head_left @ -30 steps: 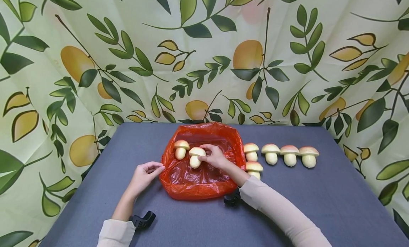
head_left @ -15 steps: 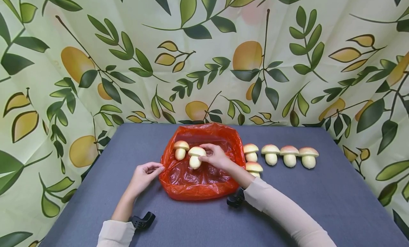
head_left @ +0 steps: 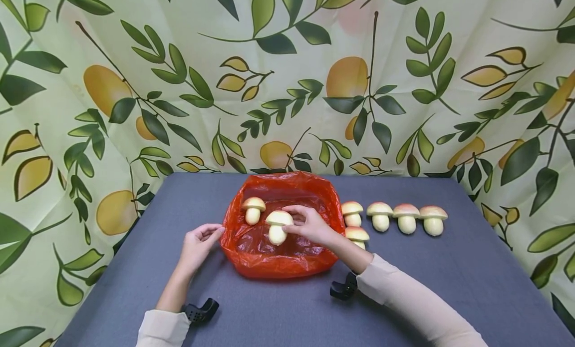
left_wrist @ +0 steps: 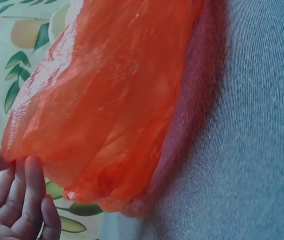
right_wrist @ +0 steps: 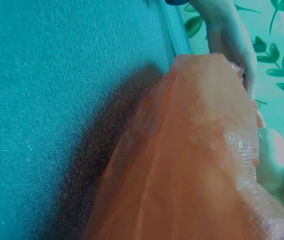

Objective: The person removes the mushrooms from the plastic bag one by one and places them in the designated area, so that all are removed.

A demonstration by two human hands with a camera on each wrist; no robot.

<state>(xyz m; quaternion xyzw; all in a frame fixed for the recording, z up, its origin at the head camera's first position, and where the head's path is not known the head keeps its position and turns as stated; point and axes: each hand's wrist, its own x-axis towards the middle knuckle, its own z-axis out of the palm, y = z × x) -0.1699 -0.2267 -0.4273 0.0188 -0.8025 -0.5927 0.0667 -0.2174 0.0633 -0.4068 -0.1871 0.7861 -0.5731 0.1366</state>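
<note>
An open red plastic bag [head_left: 278, 269] stands on the table, and one toy mushroom [head_left: 253, 210] with a reddish cap lies in its left part. My left hand [head_left: 197, 244] pinches the bag's left rim between thumb and fingers; in the left wrist view the fingertips [left_wrist: 33, 167] meet the red film [left_wrist: 117, 90]. Over the bag's opening, my right hand [head_left: 311, 225] holds a second mushroom [head_left: 278, 227] upright, thumb and fingers on its right side. The right wrist view shows part of that mushroom [right_wrist: 272, 152] behind the bag wall [right_wrist: 181, 150].
Right of the bag lie two mushrooms, one behind [head_left: 352, 213] and one in front [head_left: 357, 235], partly covered by the bag. Farther right, three more [head_left: 381, 216] form a row on the grey table [head_left: 449, 287]. A leaf-patterned cloth [head_left: 287, 112] hangs behind.
My right hand has drawn the held mushroom slightly towards me, and it looks larger now. The left hand and the bag's left rim have shifted a little left.
</note>
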